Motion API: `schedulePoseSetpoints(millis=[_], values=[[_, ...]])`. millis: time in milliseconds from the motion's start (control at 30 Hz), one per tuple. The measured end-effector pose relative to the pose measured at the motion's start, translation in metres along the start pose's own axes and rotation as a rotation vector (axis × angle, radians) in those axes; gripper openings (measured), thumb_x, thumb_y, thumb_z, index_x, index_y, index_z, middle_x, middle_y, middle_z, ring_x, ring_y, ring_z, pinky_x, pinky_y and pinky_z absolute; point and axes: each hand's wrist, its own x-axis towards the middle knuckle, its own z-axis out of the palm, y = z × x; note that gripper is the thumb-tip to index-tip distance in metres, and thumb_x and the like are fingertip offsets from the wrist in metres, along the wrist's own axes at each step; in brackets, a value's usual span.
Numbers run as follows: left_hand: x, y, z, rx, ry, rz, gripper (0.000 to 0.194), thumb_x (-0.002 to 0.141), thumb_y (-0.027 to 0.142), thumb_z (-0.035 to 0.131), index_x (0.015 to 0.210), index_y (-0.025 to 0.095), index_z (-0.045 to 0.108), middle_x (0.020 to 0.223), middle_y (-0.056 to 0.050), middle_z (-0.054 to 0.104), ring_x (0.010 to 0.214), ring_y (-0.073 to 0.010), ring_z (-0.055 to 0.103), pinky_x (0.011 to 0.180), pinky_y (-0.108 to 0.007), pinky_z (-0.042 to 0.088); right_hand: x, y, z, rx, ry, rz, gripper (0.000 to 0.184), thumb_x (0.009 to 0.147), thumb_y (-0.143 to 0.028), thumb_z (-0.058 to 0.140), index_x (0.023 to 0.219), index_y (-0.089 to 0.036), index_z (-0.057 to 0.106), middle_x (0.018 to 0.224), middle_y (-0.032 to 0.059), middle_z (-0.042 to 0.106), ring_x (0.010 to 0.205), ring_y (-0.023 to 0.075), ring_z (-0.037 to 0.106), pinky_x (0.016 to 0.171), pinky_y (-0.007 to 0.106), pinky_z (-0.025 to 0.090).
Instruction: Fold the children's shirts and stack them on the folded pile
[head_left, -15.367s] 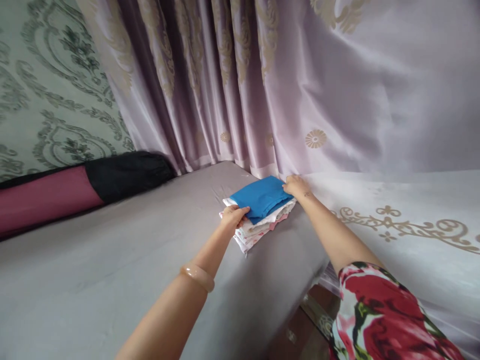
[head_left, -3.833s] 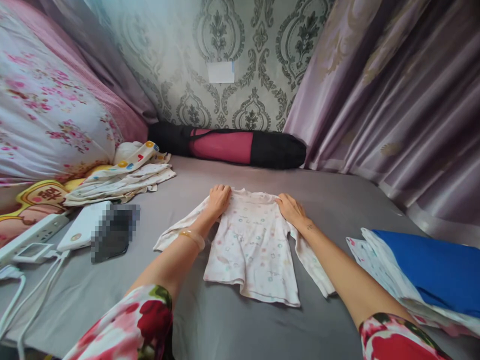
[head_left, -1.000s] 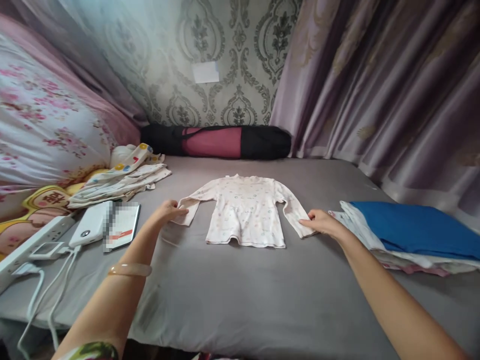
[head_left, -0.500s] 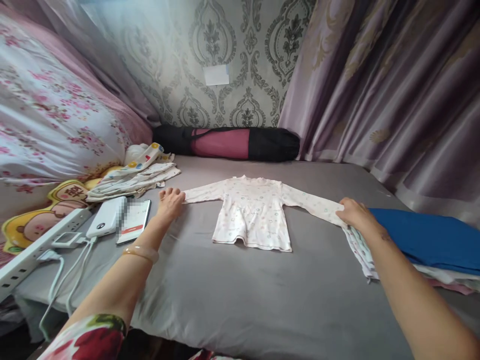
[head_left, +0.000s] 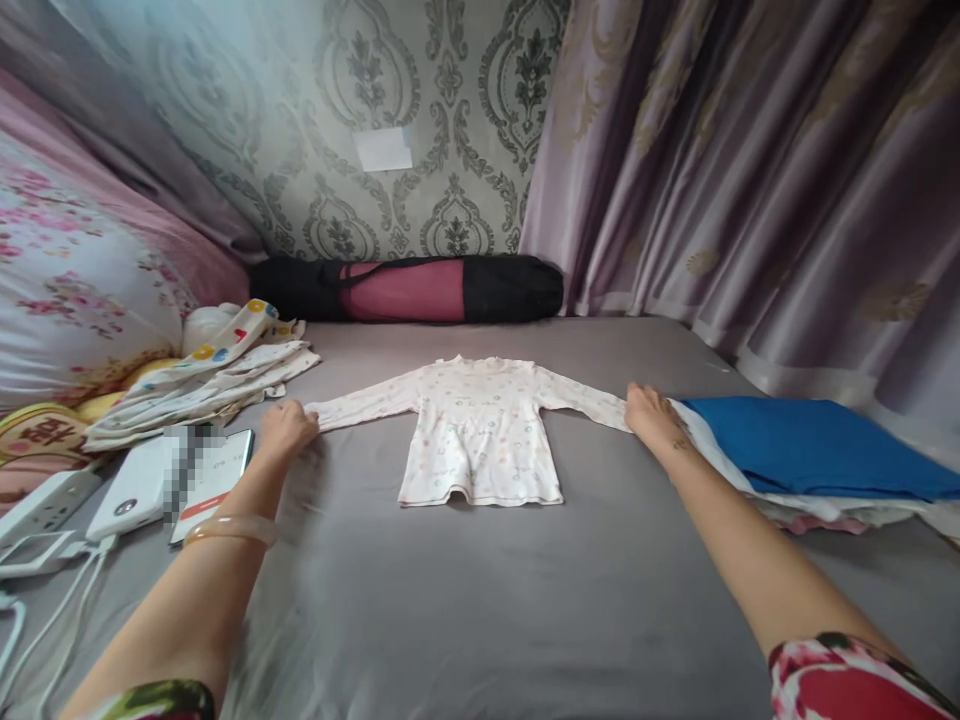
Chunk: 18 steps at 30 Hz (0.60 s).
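A small white long-sleeved shirt [head_left: 480, 430] with a faint print lies flat on the grey bed sheet [head_left: 465, 600], its sleeves stretched out to both sides and its collar toward the wall. My left hand [head_left: 289, 428] is closed on the cuff of the sleeve at the left. At the other side my right hand [head_left: 651, 412] grips the opposite cuff, its fingers partly hidden behind the back of the hand. The shirt's hem ripples slightly in the middle.
Folded clothes with a blue piece [head_left: 817, 445] on top lie at the right. On the left are rumpled light clothes [head_left: 202, 385], a white power bank [head_left: 131, 490], a phone [head_left: 217, 480], and a power strip [head_left: 52, 505] with cables. A black and pink bag [head_left: 405, 290] lies along the wall.
The view has turned to the right. My right hand has drawn inward along with its cuff, and that sleeve has come away from the clothes pile. Both hands still hold the cuffs.
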Motion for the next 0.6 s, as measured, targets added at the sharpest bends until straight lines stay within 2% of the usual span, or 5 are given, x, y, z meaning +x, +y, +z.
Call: schedulePoseSetpoints(millis=[133,200,400,500,600], values=[[0.003,0.002,-0.001,-0.050,0.073,0.022,0.045,0.084,0.022,0.044,0.125,0.009,0.057,0.115,-0.017,0.065,0.106,-0.0318,0.060,0.083,-0.035,0.046,0.003,-0.001,0.002,-0.142,0.171,-0.078,0.042,0.092,-0.001,0.028,0.118,-0.007,0.060,0.120,0.0241,0.059,0.109,0.0284,0.061,0.087,0.036,0.045],[-0.004,0.006,-0.004,-0.058,0.134,0.019,0.047,0.083,0.021,0.044,0.128,0.013,0.056,0.116,-0.018,0.062,0.105,-0.0329,0.059,0.081,-0.037,0.046,0.006,0.001,0.008,-0.197,0.211,-0.104,0.041,0.093,-0.002,0.027,0.114,-0.006,0.062,0.117,0.0238,0.060,0.108,0.0290,0.060,0.088,0.037,0.043],[-0.019,0.028,-0.015,-0.037,0.195,-0.046,0.042,0.079,0.015,0.048,0.116,0.004,0.062,0.121,-0.031,0.052,0.114,-0.0430,0.050,0.086,-0.048,0.041,0.017,0.003,0.021,-0.273,0.150,-0.089,0.042,0.093,-0.004,0.029,0.112,-0.006,0.067,0.115,0.0222,0.063,0.110,0.0296,0.058,0.089,0.039,0.039],[-0.014,0.045,-0.018,-0.046,0.213,0.035,0.042,0.080,0.015,0.046,0.118,0.006,0.062,0.125,-0.029,0.052,0.117,-0.0425,0.047,0.090,-0.050,0.039,0.023,-0.007,0.016,-0.264,0.144,-0.091,0.041,0.092,-0.005,0.032,0.113,-0.008,0.068,0.117,0.0215,0.063,0.113,0.0308,0.055,0.090,0.041,0.037],[-0.004,0.076,-0.018,-0.111,0.185,0.141,0.042,0.086,0.021,0.043,0.124,0.014,0.061,0.129,-0.023,0.056,0.120,-0.0390,0.046,0.092,-0.049,0.037,0.030,-0.034,0.008,-0.158,0.153,-0.196,0.041,0.093,-0.007,0.032,0.112,-0.011,0.068,0.116,0.0185,0.065,0.112,0.0297,0.055,0.090,0.040,0.036]])
